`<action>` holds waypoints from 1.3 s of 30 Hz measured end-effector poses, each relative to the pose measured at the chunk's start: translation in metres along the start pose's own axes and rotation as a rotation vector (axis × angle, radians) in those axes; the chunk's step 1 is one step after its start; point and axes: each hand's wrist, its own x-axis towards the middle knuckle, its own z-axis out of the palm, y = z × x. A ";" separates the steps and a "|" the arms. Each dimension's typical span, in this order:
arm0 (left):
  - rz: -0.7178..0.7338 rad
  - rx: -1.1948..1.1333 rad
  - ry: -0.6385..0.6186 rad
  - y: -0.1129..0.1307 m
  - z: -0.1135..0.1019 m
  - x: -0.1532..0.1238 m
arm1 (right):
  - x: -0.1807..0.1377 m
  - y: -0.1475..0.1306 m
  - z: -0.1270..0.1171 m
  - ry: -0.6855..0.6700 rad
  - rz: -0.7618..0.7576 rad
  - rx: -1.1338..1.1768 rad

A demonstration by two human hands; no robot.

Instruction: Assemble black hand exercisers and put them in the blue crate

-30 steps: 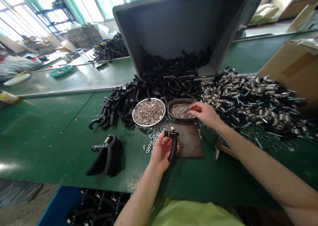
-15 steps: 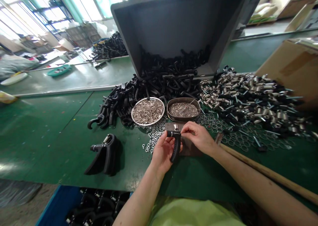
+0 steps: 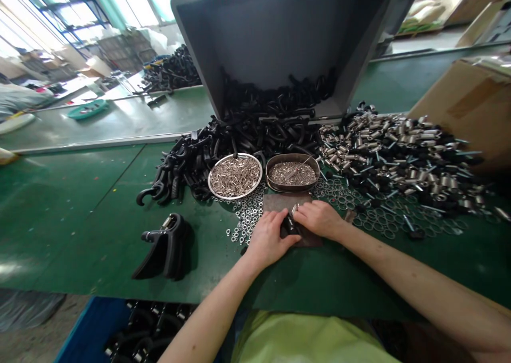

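My left hand (image 3: 269, 239) and my right hand (image 3: 318, 219) both close on one black grip handle (image 3: 288, 225), pressing it down onto a dark metal plate (image 3: 275, 201) on the green table. A small silver part shows at the handle's top, by my right fingers. Just beyond the plate stand two round dishes: a silver dish (image 3: 235, 175) of metal pins on the left and a darker dish (image 3: 293, 172) of small screws on the right.
A tipped grey bin (image 3: 275, 43) spills black handles (image 3: 239, 139) behind the dishes. Springs and knobs (image 3: 399, 155) lie heaped to the right, washers (image 3: 247, 216) scattered left of the plate. Finished grippers (image 3: 165, 246) stand at left. A cardboard box (image 3: 471, 107) sits far right, a blue crate (image 3: 99, 336) below the table edge.
My right hand left the screw dish and came to the handle. Both hands then lowered the handle from upright in the air onto the plate.
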 end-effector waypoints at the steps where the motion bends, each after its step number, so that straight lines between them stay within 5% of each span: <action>1: 0.046 0.096 0.003 0.000 0.004 -0.003 | -0.001 0.000 -0.004 -0.016 -0.010 -0.007; 5: 0.083 0.203 0.043 0.000 0.013 -0.012 | -0.024 -0.002 -0.030 -0.080 0.149 0.000; 10: -0.052 0.172 0.092 -0.003 0.013 -0.009 | -0.115 -0.002 -0.042 -0.136 0.657 0.060; 13: -0.051 0.177 0.086 -0.004 0.011 -0.007 | -0.159 -0.005 -0.033 -0.183 0.839 0.124; 16: -0.039 0.173 0.078 -0.004 0.010 -0.006 | -0.158 -0.011 -0.037 -0.169 0.992 0.176; 22: -0.038 0.189 0.076 -0.003 0.009 -0.007 | -0.072 -0.027 -0.074 0.078 0.798 0.479; 24: -0.038 0.187 0.079 -0.003 0.010 -0.006 | -0.050 -0.031 -0.072 0.060 0.710 0.489; 28: -0.041 0.174 0.080 -0.006 0.011 -0.006 | -0.034 -0.034 -0.068 -0.101 0.629 0.469; 33: -0.041 0.174 0.094 -0.007 0.011 -0.006 | -0.036 -0.037 -0.079 0.126 0.700 0.400; 37: -0.048 0.185 0.078 -0.005 0.010 -0.006 | -0.039 -0.037 -0.061 -0.154 0.677 0.377; 39: -0.050 0.191 0.078 -0.003 0.010 -0.006 | -0.048 -0.036 -0.050 -0.187 0.692 0.357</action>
